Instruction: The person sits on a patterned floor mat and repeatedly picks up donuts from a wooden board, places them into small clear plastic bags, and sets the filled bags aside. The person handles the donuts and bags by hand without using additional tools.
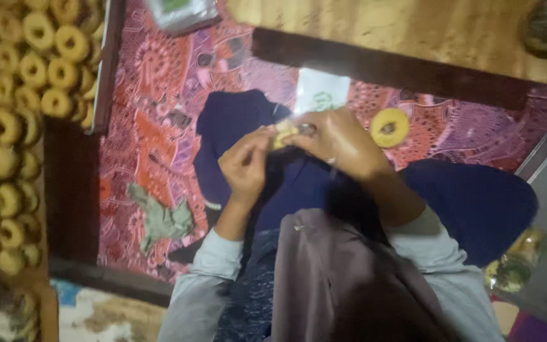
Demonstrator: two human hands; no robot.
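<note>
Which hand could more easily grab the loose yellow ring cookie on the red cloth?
Probably the right hand: the yellow ring-shaped cookie lies near it. The left hand is farther off. Both pinch a small yellowish piece.

Both hands meet at frame centre, forearms in grey sleeves angled inward. Left hand [246, 166] curled, fingers pinched toward the right. Right hand [339, 142] bent at the wrist, fingers folded, fingertips touching the left's.

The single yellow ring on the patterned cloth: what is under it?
The ring lies flat on the red patterned cloth, right of the hands. Cloth shows around it and through its hole. Whatever is directly beneath the ring itself is covered.
</note>
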